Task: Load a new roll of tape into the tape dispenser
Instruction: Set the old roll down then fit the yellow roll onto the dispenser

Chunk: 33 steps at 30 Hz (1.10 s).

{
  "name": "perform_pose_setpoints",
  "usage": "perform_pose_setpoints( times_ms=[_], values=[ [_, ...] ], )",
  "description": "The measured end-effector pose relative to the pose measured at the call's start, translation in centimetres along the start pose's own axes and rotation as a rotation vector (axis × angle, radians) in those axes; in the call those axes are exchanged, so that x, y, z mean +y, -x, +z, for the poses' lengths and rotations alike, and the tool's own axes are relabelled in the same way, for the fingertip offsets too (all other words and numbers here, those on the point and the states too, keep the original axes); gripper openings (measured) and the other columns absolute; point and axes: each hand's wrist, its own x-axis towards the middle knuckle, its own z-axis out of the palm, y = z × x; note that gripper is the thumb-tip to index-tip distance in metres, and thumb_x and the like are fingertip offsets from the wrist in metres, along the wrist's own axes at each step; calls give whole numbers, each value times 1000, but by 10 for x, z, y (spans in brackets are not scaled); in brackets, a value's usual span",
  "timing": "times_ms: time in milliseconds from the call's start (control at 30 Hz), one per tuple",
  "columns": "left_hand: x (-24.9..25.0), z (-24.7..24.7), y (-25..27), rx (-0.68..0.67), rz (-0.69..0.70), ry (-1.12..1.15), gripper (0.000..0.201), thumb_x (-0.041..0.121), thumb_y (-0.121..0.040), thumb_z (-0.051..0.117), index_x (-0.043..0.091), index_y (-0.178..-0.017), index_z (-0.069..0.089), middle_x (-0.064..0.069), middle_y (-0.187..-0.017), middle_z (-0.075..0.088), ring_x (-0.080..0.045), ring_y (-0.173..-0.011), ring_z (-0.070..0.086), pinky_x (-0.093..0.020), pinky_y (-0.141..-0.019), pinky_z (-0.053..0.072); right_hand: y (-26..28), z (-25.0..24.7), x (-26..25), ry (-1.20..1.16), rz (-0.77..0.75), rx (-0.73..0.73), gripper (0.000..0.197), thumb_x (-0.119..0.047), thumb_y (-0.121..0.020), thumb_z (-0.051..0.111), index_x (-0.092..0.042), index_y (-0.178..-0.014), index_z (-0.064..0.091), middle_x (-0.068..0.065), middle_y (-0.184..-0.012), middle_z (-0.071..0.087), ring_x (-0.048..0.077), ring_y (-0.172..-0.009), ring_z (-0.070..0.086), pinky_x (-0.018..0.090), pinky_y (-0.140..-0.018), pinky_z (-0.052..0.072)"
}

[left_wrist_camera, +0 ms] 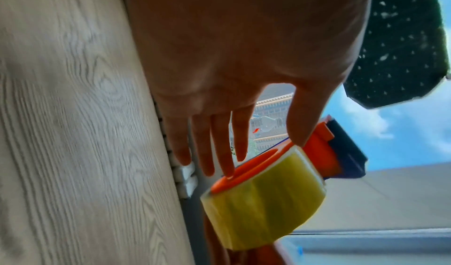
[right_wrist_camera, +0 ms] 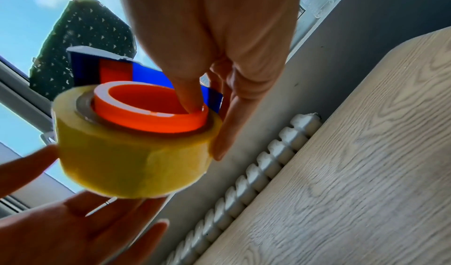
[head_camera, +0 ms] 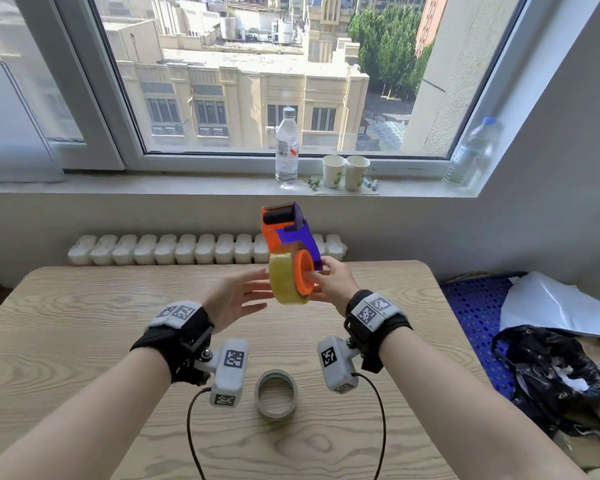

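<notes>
My right hand (head_camera: pixel 328 280) holds an orange and purple tape dispenser (head_camera: pixel 284 230) in the air above the far side of the table. A yellow tape roll (head_camera: pixel 284 282) sits on its orange hub (head_camera: pixel 303 271). The right wrist view shows my thumb pressed inside the hub (right_wrist_camera: pixel 151 118) and my fingers (right_wrist_camera: pixel 227 130) lying along the side of the roll (right_wrist_camera: pixel 129 161). My left hand (head_camera: pixel 243 292) is open, fingers straight, at the roll's left face. In the left wrist view its fingertips (left_wrist_camera: pixel 227 165) reach the hub's rim (left_wrist_camera: pixel 246 167) beside the roll (left_wrist_camera: pixel 266 197).
A nearly spent grey tape roll (head_camera: pixel 276 393) lies on the wooden table (head_camera: pixel 84 341) near me. A radiator (head_camera: pixel 170 249) runs behind the table. On the sill stand a water bottle (head_camera: pixel 287 147), two paper cups (head_camera: pixel 345 171) and another bottle (head_camera: pixel 471 154). A blue crate (head_camera: pixel 471 306) and black bag (head_camera: pixel 548 368) are at the right.
</notes>
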Motion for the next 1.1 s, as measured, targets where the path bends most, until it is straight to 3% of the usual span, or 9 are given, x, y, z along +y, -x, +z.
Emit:
perform_pose_setpoints(
  times_ms=[167, 300, 433, 500, 633, 700, 833, 967, 1100],
  values=[
    [13, 19, 1, -132, 58, 77, 31, 34, -76, 58, 16, -99, 67, -1, -92, 71, -16, -87, 62, -30, -85, 43, 0, 2, -4, -81, 24, -56, 26, -1, -89, 56, -1, -114, 52, 15, -94, 60, 16, -54, 67, 30, -54, 60],
    [20, 29, 0, -238, 80, 78, 43, 27, -79, 57, 13, -119, 62, -4, -111, 70, -19, -98, 64, -36, -87, 45, 3, 2, -6, -68, 21, -104, 21, -5, -90, 56, -4, -111, 53, 13, -94, 61, 14, -56, 67, 28, -54, 59],
    [27, 35, -1, -242, 59, 28, 23, 19, -88, 52, 15, -108, 63, -2, -102, 71, -24, -92, 65, -40, -75, 47, 8, 3, -11, -46, 22, -101, 22, -15, -94, 52, -6, -113, 49, 8, -90, 60, 18, -67, 64, 27, -56, 58],
    [29, 39, -1, -185, 63, -2, 20, 17, -93, 46, 15, -106, 61, -4, -100, 68, -23, -89, 64, -38, -70, 46, 6, 1, -13, 74, -24, -6, 30, -25, -93, 53, -6, -116, 47, 10, -97, 59, 21, -78, 61, 34, -70, 57],
    [28, 42, -2, -90, 108, -43, 25, 21, -96, 43, 13, -118, 52, -4, -98, 65, -18, -84, 62, -33, -68, 46, 5, -3, -19, 140, -257, 215, 14, -20, -93, 51, -10, -84, 54, 8, -77, 62, 22, -72, 61, 42, -75, 53],
    [27, 42, -4, -51, 125, -55, 32, 28, -96, 43, 12, -121, 52, -3, -94, 66, -17, -82, 62, -32, -68, 45, 10, 0, -23, 60, -248, 114, 21, -22, -94, 51, -10, -78, 57, 8, -71, 63, 21, -67, 61, 34, -68, 53],
    [25, 44, -7, -37, 135, -99, 44, 45, -93, 40, 13, -122, 53, -5, -97, 67, -18, -79, 62, -28, -59, 39, 20, 9, -28, -82, -152, -129, 25, -24, -93, 52, -2, -100, 64, -2, -74, 66, 13, -71, 62, 24, -69, 51],
    [26, 44, -5, -110, 128, -71, 44, 42, -96, 33, 14, -121, 56, -9, -103, 66, -21, -88, 62, -32, -72, 46, 22, 12, -33, -147, -123, -114, 22, -19, -93, 51, -1, -96, 63, -4, -64, 62, 14, -67, 60, 26, -66, 52],
    [24, 40, -2, -205, 182, -42, 46, 19, -80, 51, 3, -122, 52, -15, -99, 64, -29, -92, 60, -40, -81, 48, 26, 15, -36, -115, -105, -79, 27, -26, -94, 51, -7, -77, 60, 1, -63, 54, 13, -58, 56, 26, -63, 53]
  ],
)
